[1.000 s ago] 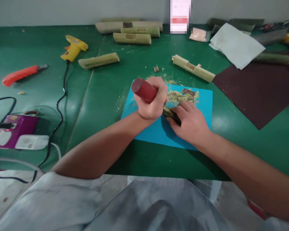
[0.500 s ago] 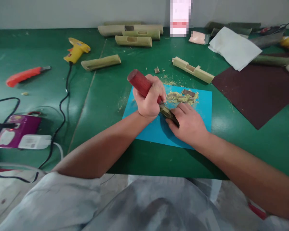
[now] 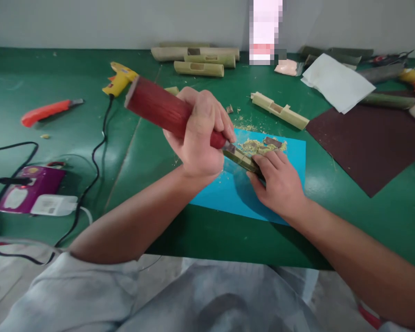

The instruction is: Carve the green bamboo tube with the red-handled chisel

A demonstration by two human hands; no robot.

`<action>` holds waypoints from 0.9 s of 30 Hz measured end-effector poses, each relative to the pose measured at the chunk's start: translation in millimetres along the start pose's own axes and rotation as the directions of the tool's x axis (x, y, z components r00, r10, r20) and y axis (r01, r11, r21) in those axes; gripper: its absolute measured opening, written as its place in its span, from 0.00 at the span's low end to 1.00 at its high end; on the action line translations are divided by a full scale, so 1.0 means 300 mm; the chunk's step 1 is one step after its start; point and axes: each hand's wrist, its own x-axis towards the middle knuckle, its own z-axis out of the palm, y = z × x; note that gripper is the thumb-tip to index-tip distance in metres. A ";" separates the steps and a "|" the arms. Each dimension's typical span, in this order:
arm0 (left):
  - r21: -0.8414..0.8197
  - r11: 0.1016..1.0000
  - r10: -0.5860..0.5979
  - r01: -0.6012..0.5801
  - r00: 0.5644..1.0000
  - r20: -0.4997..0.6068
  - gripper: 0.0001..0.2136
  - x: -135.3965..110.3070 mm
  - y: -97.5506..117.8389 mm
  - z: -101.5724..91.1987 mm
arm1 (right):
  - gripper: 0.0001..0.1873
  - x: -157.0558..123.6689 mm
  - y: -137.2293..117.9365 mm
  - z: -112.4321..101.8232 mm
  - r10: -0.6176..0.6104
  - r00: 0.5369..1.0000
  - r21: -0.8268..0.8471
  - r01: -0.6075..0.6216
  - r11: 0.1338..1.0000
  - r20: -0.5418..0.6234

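My left hand [image 3: 198,133] is wrapped round the red wooden handle [image 3: 159,108] of a carving tool, lifted above the table with its blade end meeting a small green bamboo piece [image 3: 240,158]. My right hand [image 3: 280,182] is closed on that bamboo piece and holds it down on a blue mat [image 3: 293,152]. A heap of pale shavings [image 3: 259,146] lies on the mat just beyond the hands.
On the green table lie a notched bamboo section [image 3: 278,110], more bamboo tubes [image 3: 198,68] at the back, a yellow glue gun [image 3: 119,78] with black cord, an orange utility knife [image 3: 48,111], a purple device [image 3: 27,191], dark sandpaper [image 3: 373,138] and white paper [image 3: 337,83].
My left hand has lifted and swung the red handle up and toward the camera, so it looks much larger. My right hand has stayed on the bamboo piece. The view has shifted slightly downward.
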 end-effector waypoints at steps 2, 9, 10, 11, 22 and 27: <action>0.057 0.997 0.042 -0.044 0.998 0.040 0.22 0.010 0.039 0.010 | 0.16 -0.002 0.000 -0.002 -0.009 0.999 0.005 0.010 1.000 -0.040; 0.107 0.993 -0.049 0.040 0.995 0.084 0.23 0.005 0.117 0.037 | 0.15 -0.007 0.004 -0.004 -0.028 0.990 0.033 0.033 0.999 -0.137; 0.113 0.992 -0.068 0.058 0.994 0.086 0.23 0.004 0.120 0.038 | 0.15 -0.007 0.005 -0.004 -0.026 0.990 0.038 0.031 0.999 -0.138; 0.114 0.991 -0.075 0.065 0.993 0.092 0.23 0.002 0.121 0.038 | 0.15 -0.007 0.006 -0.004 -0.023 0.990 0.042 0.029 0.999 -0.136; 0.109 0.991 0.032 -0.073 0.939 0.343 0.17 -0.048 0.011 -0.040 | 0.10 -0.009 -0.001 0.000 0.005 0.997 0.044 -0.001 0.999 -0.083; 0.138 0.986 0.024 -0.098 0.888 0.460 0.14 -0.088 -0.042 -0.064 | 0.08 -0.009 0.003 0.009 0.032 0.998 0.041 -0.030 0.999 -0.048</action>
